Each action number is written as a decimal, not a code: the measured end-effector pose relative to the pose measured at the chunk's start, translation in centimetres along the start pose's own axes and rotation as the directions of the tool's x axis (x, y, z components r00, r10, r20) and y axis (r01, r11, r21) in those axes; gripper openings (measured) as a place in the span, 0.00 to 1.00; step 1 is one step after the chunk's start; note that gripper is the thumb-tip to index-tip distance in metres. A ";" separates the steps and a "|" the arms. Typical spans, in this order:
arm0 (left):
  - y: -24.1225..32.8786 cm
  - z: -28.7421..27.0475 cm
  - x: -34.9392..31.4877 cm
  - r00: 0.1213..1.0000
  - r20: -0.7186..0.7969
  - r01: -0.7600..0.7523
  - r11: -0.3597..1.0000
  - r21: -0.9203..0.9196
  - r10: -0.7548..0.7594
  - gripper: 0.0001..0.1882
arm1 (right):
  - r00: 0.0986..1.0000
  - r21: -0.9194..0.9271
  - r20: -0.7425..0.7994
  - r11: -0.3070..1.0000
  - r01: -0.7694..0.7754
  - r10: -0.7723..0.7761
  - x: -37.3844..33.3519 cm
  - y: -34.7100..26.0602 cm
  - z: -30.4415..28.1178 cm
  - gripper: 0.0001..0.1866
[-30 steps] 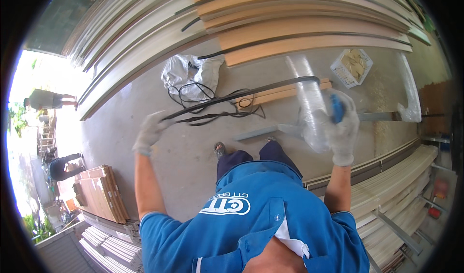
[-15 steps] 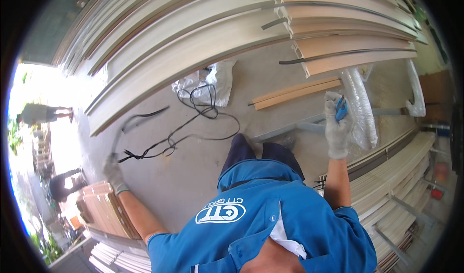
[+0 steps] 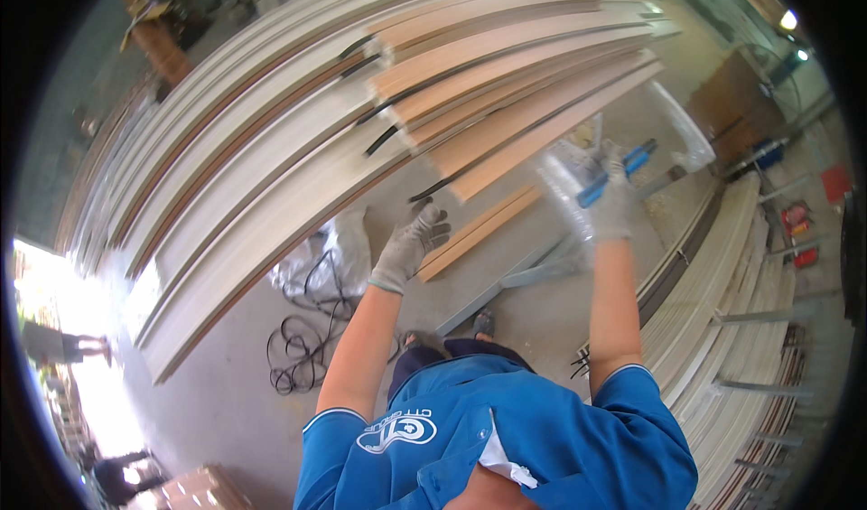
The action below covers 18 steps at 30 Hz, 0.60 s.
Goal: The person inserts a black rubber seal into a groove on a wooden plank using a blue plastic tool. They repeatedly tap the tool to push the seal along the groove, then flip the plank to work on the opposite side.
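My left hand (image 3: 414, 243), in a grey-white work glove, is raised beside the near end of a black rubber strip (image 3: 435, 187). Its fingers are bent and apart, and I see nothing held in them. That strip lies along a wood-coloured profile (image 3: 542, 140), sticking out past its end. In my gloved right hand (image 3: 614, 198) is a blue hand tool (image 3: 638, 159) with a dark end; blur hides its exact kind. Further black strips (image 3: 384, 140) lie along the neighbouring wood-coloured profiles (image 3: 515, 63).
Long pale profiles (image 3: 262, 230) are stacked beneath the wood-coloured ones. A tangled black strip (image 3: 302, 352) and a crumpled plastic sheet (image 3: 334, 252) lie on the floor. A short profile (image 3: 483, 230) rests near a metal bar (image 3: 488, 302). More profiles (image 3: 713, 329) fill a right-hand rack.
My left hand has swung from the far left, where it held a black strip, up to the profile ends. That strip now lies coiled on the floor. The view has turned toward the right.
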<state>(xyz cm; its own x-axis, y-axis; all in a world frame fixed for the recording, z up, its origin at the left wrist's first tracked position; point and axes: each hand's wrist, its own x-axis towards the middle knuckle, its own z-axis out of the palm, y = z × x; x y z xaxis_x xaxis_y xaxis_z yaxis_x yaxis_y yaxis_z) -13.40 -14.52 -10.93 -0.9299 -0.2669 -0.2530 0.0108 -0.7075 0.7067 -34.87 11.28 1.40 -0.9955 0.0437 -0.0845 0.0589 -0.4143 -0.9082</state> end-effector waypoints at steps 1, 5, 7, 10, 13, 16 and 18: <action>-0.2 2.1 2.3 0.999 -0.005 0.050 0.995 -0.081 -0.050 0.26 | 1.000 0.025 0.027 1.000 -0.007 0.006 1.7 0.1 -0.6 0.15; -0.4 8.0 6.5 0.980 -0.194 -0.033 0.997 0.066 0.045 0.18 | 0.995 0.098 0.022 0.990 -0.097 0.095 9.6 1.4 -3.0 0.16; -1.4 9.6 4.6 0.975 -0.223 0.010 1.000 -0.022 -0.015 0.21 | 0.989 0.075 -0.050 0.988 -0.134 0.137 14.1 1.9 -4.1 0.16; -4.6 12.3 0.4 0.978 -0.207 -0.026 0.998 0.049 0.035 0.26 | 0.985 0.119 -0.060 0.981 -0.151 0.159 20.7 2.5 -5.3 0.20; -6.6 13.5 -2.0 0.968 -0.246 -0.037 0.999 0.009 0.038 0.20 | 0.987 0.193 0.094 0.971 -0.145 0.128 24.7 2.8 -6.3 0.23; -6.7 12.1 -3.0 0.959 -0.282 0.001 0.999 -0.043 -0.013 0.20 | 0.976 0.106 0.035 0.971 -0.217 0.214 24.8 2.4 -7.1 0.22; -6.0 9.6 -4.2 0.933 -0.352 0.071 0.997 -0.044 -0.082 0.26 | 0.979 0.051 0.041 0.978 -0.202 0.200 22.8 1.5 -6.7 0.22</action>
<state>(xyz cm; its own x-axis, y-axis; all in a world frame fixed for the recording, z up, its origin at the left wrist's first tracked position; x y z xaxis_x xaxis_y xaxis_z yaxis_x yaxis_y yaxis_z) -13.04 -2.92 -7.75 -0.7389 -0.4212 -0.5260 -0.0388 -0.7526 0.6573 -57.01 17.74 -4.64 -0.9657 -0.0772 -0.2478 0.2550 -0.4604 -0.8503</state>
